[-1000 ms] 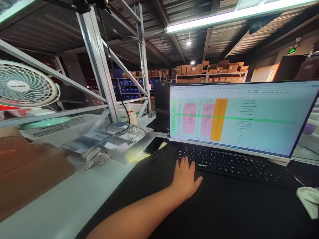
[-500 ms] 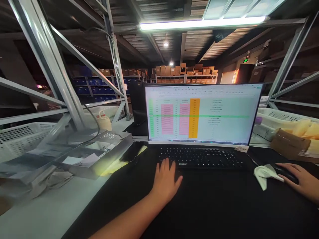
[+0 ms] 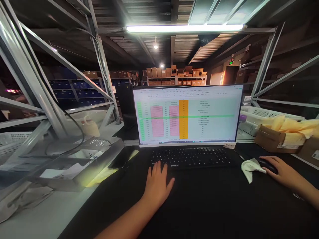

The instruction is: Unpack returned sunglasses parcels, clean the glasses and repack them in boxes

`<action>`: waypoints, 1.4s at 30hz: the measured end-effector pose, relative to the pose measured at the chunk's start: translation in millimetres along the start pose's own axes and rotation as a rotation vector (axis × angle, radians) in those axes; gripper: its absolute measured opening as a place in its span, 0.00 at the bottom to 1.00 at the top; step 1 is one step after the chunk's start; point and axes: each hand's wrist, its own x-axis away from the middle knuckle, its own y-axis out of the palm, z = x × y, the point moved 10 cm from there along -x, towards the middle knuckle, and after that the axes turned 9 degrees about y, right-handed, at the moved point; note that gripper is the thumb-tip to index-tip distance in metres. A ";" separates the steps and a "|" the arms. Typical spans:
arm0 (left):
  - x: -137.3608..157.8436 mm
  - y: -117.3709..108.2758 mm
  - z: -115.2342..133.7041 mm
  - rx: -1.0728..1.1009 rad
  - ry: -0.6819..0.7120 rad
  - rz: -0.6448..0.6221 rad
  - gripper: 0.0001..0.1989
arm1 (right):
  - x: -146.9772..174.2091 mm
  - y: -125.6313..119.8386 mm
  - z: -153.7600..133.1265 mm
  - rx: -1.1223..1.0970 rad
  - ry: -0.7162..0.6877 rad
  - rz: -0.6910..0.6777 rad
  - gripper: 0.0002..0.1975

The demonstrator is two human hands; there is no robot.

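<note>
My left hand (image 3: 157, 184) lies with fingers spread, its fingertips at the lower left edge of the black keyboard (image 3: 190, 157). Over at the right, my right hand (image 3: 280, 170) rests on a black computer mouse (image 3: 267, 165), fingers along its top. A crumpled white tissue (image 3: 250, 170) lies just left of the mouse, touching or very close to it. Behind the keyboard stands a monitor (image 3: 219, 116) showing a spreadsheet with pink and orange columns and one green highlighted row.
A dark phone (image 3: 121, 157) and yellow paper lie left of the keyboard. Further left is a grey divided tray (image 3: 72, 176) holding papers. On the right stand a cardboard box (image 3: 267, 139) with yellow packets and a white basket (image 3: 251, 114). Metal shelf posts (image 3: 101, 63) rise on both sides.
The view has turned a little to the right, so everything sits further left in the picture. Both hands keep their places, the left at the keyboard and the right on the mouse.
</note>
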 end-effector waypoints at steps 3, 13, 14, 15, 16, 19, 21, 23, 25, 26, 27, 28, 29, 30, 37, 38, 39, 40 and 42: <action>-0.3 -1.0 -0.2 -0.004 -0.003 -0.002 0.30 | 0.8 -0.3 -0.2 -0.006 0.001 -0.003 0.33; 1.6 -5.6 2.0 0.036 -0.020 -0.029 0.31 | -4.3 3.9 9.9 -0.030 0.033 0.009 0.34; 1.7 -5.4 2.0 0.037 -0.018 -0.024 0.30 | -4.3 3.3 9.5 -0.035 0.031 0.014 0.33; 1.8 -5.3 2.0 0.037 -0.016 -0.017 0.30 | -3.9 3.0 8.6 -0.040 0.027 0.013 0.33; 1.7 -5.5 2.0 0.037 -0.014 -0.011 0.30 | -3.5 2.7 7.5 -0.044 0.023 0.011 0.33; 1.2 -5.0 1.7 0.041 -0.018 -0.014 0.30 | -1.9 1.7 5.1 -0.044 0.030 0.003 0.32; 1.2 -4.8 1.6 0.041 -0.020 -0.022 0.30 | -1.3 1.3 4.3 -0.033 0.041 -0.002 0.32; 1.5 -5.0 1.6 0.032 -0.020 -0.023 0.30 | -1.0 1.0 3.2 -0.026 0.039 -0.004 0.33; 1.7 -5.1 1.7 0.018 -0.017 -0.021 0.30 | -1.2 0.7 2.8 -0.023 0.036 -0.004 0.33; 1.7 -4.9 1.7 0.012 -0.017 -0.021 0.30 | -1.3 0.9 2.9 -0.020 0.037 -0.007 0.34; 1.6 -4.6 1.6 0.008 -0.017 -0.021 0.30 | -1.4 1.0 3.0 -0.016 0.040 -0.010 0.34; 1.5 -4.4 1.6 0.007 -0.017 -0.019 0.30 | -1.3 1.1 2.8 -0.012 0.043 -0.015 0.34; 1.3 -4.2 1.5 0.007 -0.017 -0.017 0.30 | -0.9 0.9 2.0 -0.009 0.044 -0.018 0.34; 1.0 -4.0 1.4 0.009 -0.016 -0.015 0.30 | -0.4 -0.1 1.0 -0.007 0.048 -0.018 0.34; -0.4 -2.1 0.4 0.021 -0.018 -0.029 0.30 | 3.4 -9.7 -1.3 0.005 0.111 0.011 0.31; -0.2 -2.5 0.4 0.023 -0.018 -0.027 0.30 | 3.3 -9.0 1.3 0.007 0.111 0.017 0.31; 0.0 -3.2 0.5 0.027 -0.018 -0.025 0.30 | 2.8 -7.5 5.5 0.009 0.114 0.024 0.31; 0.4 -3.8 0.8 0.029 -0.018 -0.024 0.30 | 2.0 -4.8 10.8 0.010 0.116 0.026 0.32; 1.1 -4.3 1.5 0.034 -0.016 -0.030 0.30 | -0.8 2.2 23.5 0.003 0.123 0.029 0.33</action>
